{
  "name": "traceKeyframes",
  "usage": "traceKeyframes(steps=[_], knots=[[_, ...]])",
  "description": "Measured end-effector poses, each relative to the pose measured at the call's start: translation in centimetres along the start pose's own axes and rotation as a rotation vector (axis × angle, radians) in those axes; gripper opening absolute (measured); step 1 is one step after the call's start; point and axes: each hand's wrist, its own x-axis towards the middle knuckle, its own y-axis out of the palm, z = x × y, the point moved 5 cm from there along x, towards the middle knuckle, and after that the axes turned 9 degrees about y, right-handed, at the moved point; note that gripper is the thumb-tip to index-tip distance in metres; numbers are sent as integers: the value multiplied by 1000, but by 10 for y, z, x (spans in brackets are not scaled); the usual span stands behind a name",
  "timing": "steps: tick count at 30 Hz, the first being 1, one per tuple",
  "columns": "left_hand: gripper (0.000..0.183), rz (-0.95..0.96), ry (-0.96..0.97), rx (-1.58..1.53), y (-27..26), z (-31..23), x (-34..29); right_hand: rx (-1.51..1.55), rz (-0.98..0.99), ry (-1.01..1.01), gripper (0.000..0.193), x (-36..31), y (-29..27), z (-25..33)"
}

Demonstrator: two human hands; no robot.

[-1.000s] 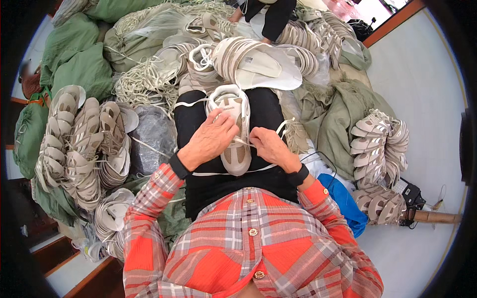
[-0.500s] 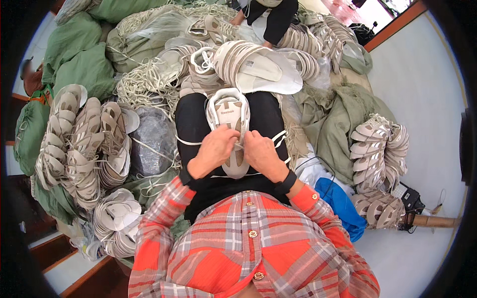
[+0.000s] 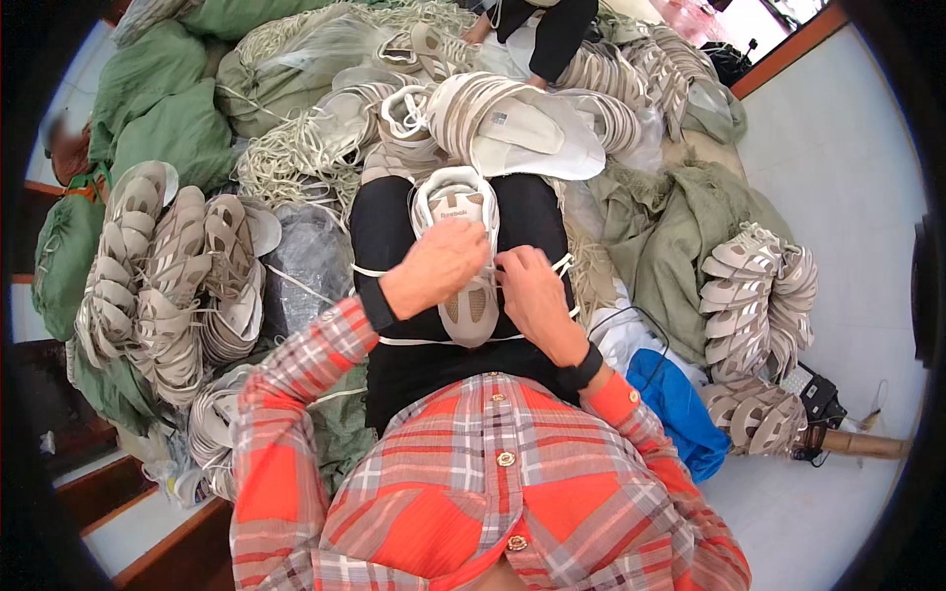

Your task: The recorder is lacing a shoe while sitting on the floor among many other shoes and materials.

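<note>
A beige and white shoe upper (image 3: 467, 313) lies on my lap between my thighs, toe toward me, with its padded white collar at the far end. My left hand (image 3: 441, 264) reaches across its tongue, fingers closed together; what they pinch is hidden behind the hand. At the upper's right edge, by the eyelets, my right hand (image 3: 535, 295) has its thumb and fingertips pressed on that edge. A white shoelace (image 3: 563, 264) trails over my right thigh, and more white lace runs across my left thigh and below the toe.
Nested shoe uppers (image 3: 177, 286) stand in rows at left; another bundle (image 3: 754, 305) is at right. A stack of uppers (image 3: 522, 133) lies beyond my knees, beside a heap of laces (image 3: 296, 163). Green sacks (image 3: 168, 128) and a blue cloth (image 3: 675, 409) surround me. A person's dark-clothed leg (image 3: 560, 44) shows far off.
My left hand has moved up and right across the tongue. My right hand has shifted slightly right and down, away from the upper's middle.
</note>
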Motion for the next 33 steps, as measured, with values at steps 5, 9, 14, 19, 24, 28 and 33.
traceKeyframes(steps=[5,9,14,19,24,28,33], knots=[[4,-30,-182,138,-55,39,-11,-276,70,-145,6,-7,6,11],[10,115,-718,-929,-22,48,-48,-151,-82,-273,8,-3,-15,21],[13,-227,-878,-1949,13,21,-78,-157,161,53,12,4,-3,11],[12,-419,-814,-2420,30,11,-86,-370,104,8,19,18,-19,-2],[14,-577,-718,-2655,35,14,-81,-135,89,95,23,33,-27,-6],[12,-1202,-304,-2658,-48,66,-139,-163,183,-12,24,36,-51,22],[12,-1874,-228,-1594,-187,149,-386,119,499,-438,24,30,-31,46]])
